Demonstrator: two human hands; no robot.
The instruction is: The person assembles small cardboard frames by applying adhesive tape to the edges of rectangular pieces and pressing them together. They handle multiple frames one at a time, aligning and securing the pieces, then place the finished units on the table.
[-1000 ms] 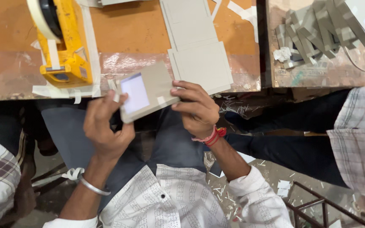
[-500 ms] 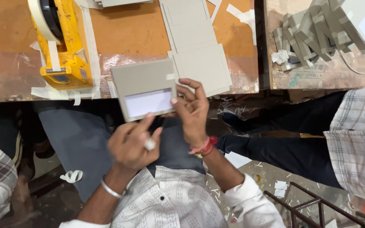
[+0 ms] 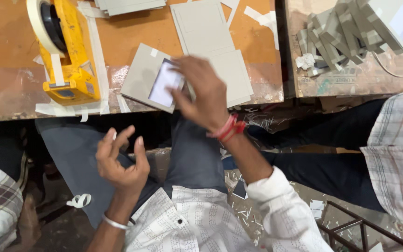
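A flat grey card frame [image 3: 142, 74] with a white window in it lies tilted on the orange table's [image 3: 131, 28] near edge. My right hand [image 3: 201, 95], blurred, has its fingers on the frame's right side and grips it there. A red thread band is around that wrist. My left hand [image 3: 120, 161] hovers lower down over my lap, fingers spread and curled, holding nothing. It wears a metal bangle.
A yellow tape dispenser [image 3: 66, 51] with a pale tape roll stands at the table's left. Grey boards [image 3: 211, 46] lie stacked beside the frame. A heap of grey card pieces [image 3: 336, 32] covers the right-hand table. Another person's checked sleeve [image 3: 397, 149] is at the right. Paper scraps litter the floor.
The card frame went from both hands above my lap up onto the table edge. My left hand let go of it and dropped toward my lap; my right hand followed the frame.
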